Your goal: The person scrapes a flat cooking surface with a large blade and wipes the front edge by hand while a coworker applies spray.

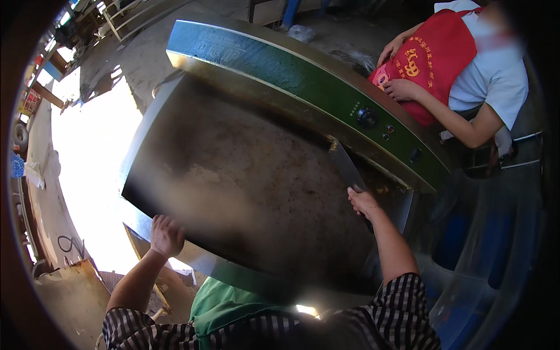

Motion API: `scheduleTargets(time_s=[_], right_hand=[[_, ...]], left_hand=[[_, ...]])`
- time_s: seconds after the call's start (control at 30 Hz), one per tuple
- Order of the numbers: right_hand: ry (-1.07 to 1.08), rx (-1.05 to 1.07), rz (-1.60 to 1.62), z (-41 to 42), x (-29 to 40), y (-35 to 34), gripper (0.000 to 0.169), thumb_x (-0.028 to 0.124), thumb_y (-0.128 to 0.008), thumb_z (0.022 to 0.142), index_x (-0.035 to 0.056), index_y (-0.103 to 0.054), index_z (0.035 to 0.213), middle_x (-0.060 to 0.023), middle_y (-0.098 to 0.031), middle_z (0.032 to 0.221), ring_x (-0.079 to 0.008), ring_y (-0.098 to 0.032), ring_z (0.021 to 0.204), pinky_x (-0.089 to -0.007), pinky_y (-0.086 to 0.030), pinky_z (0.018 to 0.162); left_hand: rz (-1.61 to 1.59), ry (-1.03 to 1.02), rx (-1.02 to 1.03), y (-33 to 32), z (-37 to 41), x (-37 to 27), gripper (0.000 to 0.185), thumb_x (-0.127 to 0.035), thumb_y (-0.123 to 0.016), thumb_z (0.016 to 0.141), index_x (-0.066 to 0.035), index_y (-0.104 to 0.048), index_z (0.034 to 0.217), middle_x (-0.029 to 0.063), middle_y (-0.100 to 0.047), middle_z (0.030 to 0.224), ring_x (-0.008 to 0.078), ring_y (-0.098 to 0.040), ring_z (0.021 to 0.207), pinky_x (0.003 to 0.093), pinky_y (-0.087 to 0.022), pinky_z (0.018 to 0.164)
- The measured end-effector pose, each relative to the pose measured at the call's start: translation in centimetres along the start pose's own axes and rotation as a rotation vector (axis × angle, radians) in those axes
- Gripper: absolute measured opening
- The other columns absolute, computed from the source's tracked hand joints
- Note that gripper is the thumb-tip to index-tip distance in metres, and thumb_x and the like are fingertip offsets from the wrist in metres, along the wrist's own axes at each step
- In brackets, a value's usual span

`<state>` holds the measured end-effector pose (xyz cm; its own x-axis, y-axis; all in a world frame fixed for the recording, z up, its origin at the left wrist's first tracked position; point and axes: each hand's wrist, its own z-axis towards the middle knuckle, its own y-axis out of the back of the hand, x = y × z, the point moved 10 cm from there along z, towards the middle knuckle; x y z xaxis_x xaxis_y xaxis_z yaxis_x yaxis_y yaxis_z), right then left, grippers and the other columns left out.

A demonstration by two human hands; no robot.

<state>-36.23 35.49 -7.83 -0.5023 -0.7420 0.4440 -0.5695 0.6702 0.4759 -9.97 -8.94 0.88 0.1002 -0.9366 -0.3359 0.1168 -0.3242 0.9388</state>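
Observation:
A flat electric griddle with a dark, stained metal plate (271, 166) lies before me. My right hand (364, 204) grips the dark handle of a broad-bladed knife (346, 162) above the plate's right part. Yellowish residue clings to the blade's tip, which points at the far edge behind the control panel (280, 72); whether it touches the metal I cannot tell. On the near left side, my left hand (167, 236) has its fingers hooked over the griddle's rim (205, 258), its thumb hidden. A pale blur covers part of the plate's near left area.
Across the griddle stands a person in a red apron (431, 61), hands close to its far side. A black knob (366, 117) and small indicator lights (388, 132) sit on the green panel. Sunlit floor (92, 162) lies left, with a rusty metal sheet (72, 302) at lower left.

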Motion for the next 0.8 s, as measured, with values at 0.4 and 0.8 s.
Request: scheduleTargets(time_s=[0.4,0.8], right_hand=[[0.031,0.118,0.31,1.6,2.5,-7.1,0.03,0.038,-0.055,0.081,0.0114,-0.045,0.072,0.0038,-0.04,0.057,-0.0057,-0.035,0.042,-0.0219,-0.029,0.037],[0.063,0.142,0.247,2.4,5.5,-6.4,0.028,0.035,-0.054,0.082,0.0138,-0.045,0.067,0.0057,-0.038,0.052,-0.0054,-0.032,0.039,-0.0235,-0.027,0.035]], left_hand=[[0.04,-0.036,-0.009,-0.1,-0.5,-0.2,0.012,-0.014,-0.05,0.069,-0.005,-0.056,0.073,0.0098,-0.054,0.073,0.0264,-0.049,0.072,0.0376,-0.036,0.072],[0.034,0.101,0.164,-0.5,0.9,-0.3,0.011,-0.012,-0.056,0.064,-0.005,-0.056,0.072,0.0097,-0.052,0.072,0.0265,-0.049,0.073,0.038,-0.037,0.072]])
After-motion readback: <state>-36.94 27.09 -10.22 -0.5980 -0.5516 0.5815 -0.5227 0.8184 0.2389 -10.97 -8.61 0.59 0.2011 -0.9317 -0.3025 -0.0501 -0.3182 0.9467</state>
